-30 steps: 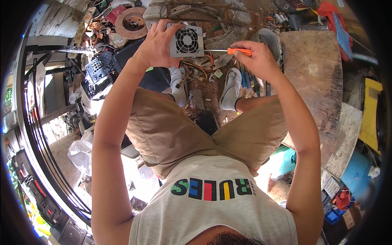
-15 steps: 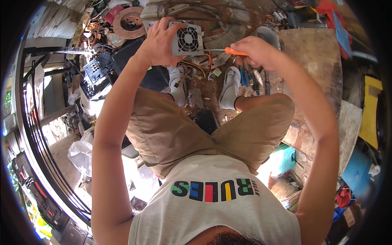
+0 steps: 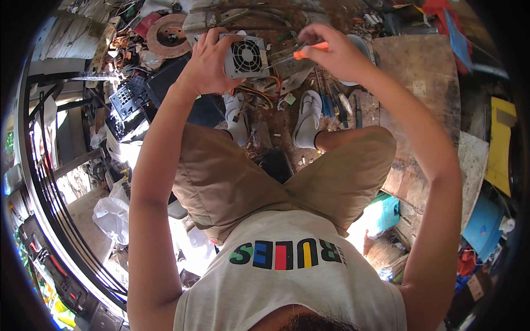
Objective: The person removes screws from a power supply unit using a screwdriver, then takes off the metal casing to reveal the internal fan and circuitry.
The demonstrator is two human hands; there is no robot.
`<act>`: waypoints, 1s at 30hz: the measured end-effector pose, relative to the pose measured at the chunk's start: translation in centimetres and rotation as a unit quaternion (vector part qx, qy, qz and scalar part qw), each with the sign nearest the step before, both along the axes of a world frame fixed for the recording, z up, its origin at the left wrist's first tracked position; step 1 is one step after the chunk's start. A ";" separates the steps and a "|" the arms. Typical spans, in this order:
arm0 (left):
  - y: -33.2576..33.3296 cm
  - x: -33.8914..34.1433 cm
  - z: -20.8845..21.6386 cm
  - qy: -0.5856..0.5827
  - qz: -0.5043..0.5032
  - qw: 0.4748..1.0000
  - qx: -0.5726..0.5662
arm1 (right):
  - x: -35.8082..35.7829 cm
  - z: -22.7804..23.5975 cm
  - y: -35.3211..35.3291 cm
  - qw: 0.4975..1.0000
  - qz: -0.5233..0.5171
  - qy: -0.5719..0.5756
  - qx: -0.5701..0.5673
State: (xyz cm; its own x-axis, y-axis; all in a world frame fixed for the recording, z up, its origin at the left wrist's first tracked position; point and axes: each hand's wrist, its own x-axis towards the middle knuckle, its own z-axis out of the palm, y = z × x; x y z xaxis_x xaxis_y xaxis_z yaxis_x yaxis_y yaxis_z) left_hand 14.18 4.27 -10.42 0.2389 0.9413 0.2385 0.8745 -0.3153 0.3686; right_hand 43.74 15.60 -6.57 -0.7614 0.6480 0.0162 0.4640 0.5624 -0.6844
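- My left hand (image 3: 207,60) is clamped around the left side of the grey fan box (image 3: 245,57), holding it up in the air above my feet, with the round fan grille facing me.
- My right hand (image 3: 331,52) is closed tight on the orange-handled screwdriver (image 3: 301,53), to the right of the fan box, and the thin shaft runs left toward the box's right edge.
- I can't tell whether the tip is seated in a screw; it is too small to make out. If it isn't square in the head, I judge it could skid off and jab the fingers I have wrapped around the box.
- Nothing supports the fan box from underneath. A hard push from the screwdriver could twist it in my one-handed grip, and it might drop onto my white shoes (image 3: 306,118) just below it.
- Coloured wires (image 3: 264,91) hang loose from the bottom of the fan box. They could snag or get pulled if the box turns.
- A freed screw would likely vanish: the ground below the fan box is littered with scrap, more screwdrivers (image 3: 331,102) and a rusty disc (image 3: 168,36) off to its left.
- Both my arms are stretched out, so I'd expect my aim to waver.
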 end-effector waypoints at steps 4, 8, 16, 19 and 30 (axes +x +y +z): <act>-0.5 -0.1 -0.4 -0.008 0.002 1.000 0.004 | 0.3 1.0 -2.3 0.991 -0.093 -0.074 -0.058; -0.7 -0.1 -0.1 -0.003 0.008 1.000 0.008 | -0.2 1.6 -2.7 0.991 -0.045 -0.122 -0.016; -1.2 -0.5 0.0 0.007 0.044 0.998 0.032 | -0.2 0.4 -2.7 0.997 -0.042 0.023 0.053; -1.3 -1.5 -0.3 -0.011 0.039 0.999 -0.034 | -0.8 0.1 -2.5 0.997 -0.067 0.033 -0.007; 0.8 -2.1 2.0 0.071 -0.007 0.987 -0.143 | -0.4 -0.5 -4.6 0.989 -0.126 0.078 0.013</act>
State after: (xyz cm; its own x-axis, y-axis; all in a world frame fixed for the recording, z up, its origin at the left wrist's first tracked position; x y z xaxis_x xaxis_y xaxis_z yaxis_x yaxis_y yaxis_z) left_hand 12.05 5.10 -8.39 0.2637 0.9618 -0.0737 0.9201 -0.2279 0.3184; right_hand 43.38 11.04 -7.05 -0.5632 0.8143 0.1404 0.4813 0.4614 -0.7453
